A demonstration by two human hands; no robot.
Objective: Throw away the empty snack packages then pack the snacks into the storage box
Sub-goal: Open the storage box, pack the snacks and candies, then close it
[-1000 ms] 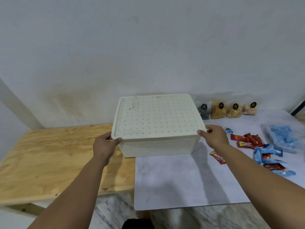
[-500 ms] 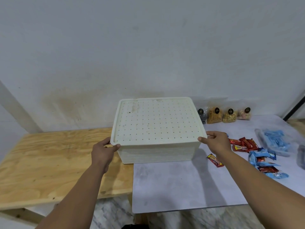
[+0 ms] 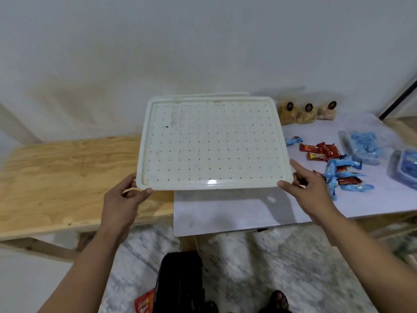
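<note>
Nearest us, on the marble floor (image 3: 282,256), stands a black bin (image 3: 180,283) with a red wrapper (image 3: 144,302) beside it. We hold the perforated white lid (image 3: 213,143) up by its near corners: our left hand (image 3: 123,199) pinches the near left corner, our right hand (image 3: 309,190) grips the near right one, forefinger laid along the side edge. Behind the lid only the far rim of the storage box (image 3: 225,94) shows, at the seam between plywood table (image 3: 56,177) and grey mat (image 3: 225,213). On the mat's right lie red snack bars (image 3: 322,150) and blue snack packets (image 3: 345,175); three clear snack bags (image 3: 306,112) line its far edge.
</note>
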